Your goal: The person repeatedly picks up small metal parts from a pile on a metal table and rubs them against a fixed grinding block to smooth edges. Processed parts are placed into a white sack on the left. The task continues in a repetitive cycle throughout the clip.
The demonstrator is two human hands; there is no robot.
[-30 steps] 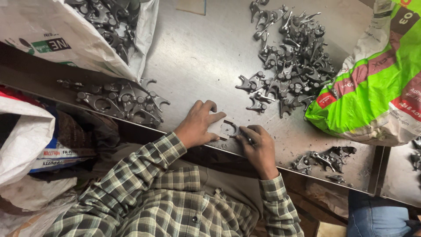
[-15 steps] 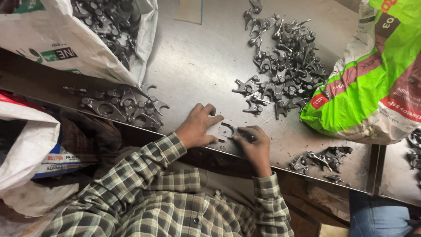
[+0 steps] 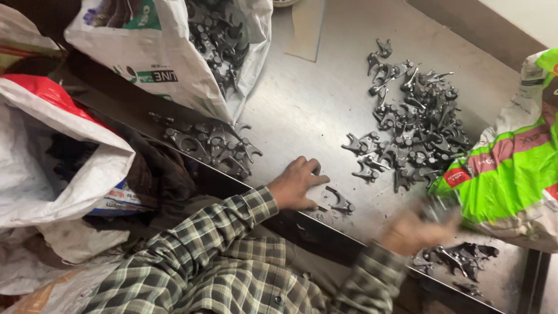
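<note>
A scuffed steel counter (image 3: 302, 110) fills the view, dusted with dark grit and ringed by sacks. The landmark here is the big heap of dark forked metal parts (image 3: 415, 134) lying toward the far side of the counter.

The left hand (image 3: 295, 185) rests flat on the counter on the near side of that heap, fingers spread and pressed down, gripping nothing. Just beside its thumb, between the hand and the heap, lies a single forked part (image 3: 340, 202), loose on the steel.

The right hand (image 3: 415, 229) is blurred, at the heap's near right corner, close against a green and white sack (image 3: 505, 180). Its fingers look curled around something grey, but the blur hides what, so how tight they are cannot be told.

Left of the heap, across bare steel, a smaller pile of parts (image 3: 212, 145) sits at the mouth of a white sack (image 3: 174, 58). Nearer than the heap, by the counter's edge, lies another small cluster (image 3: 459, 259).
</note>
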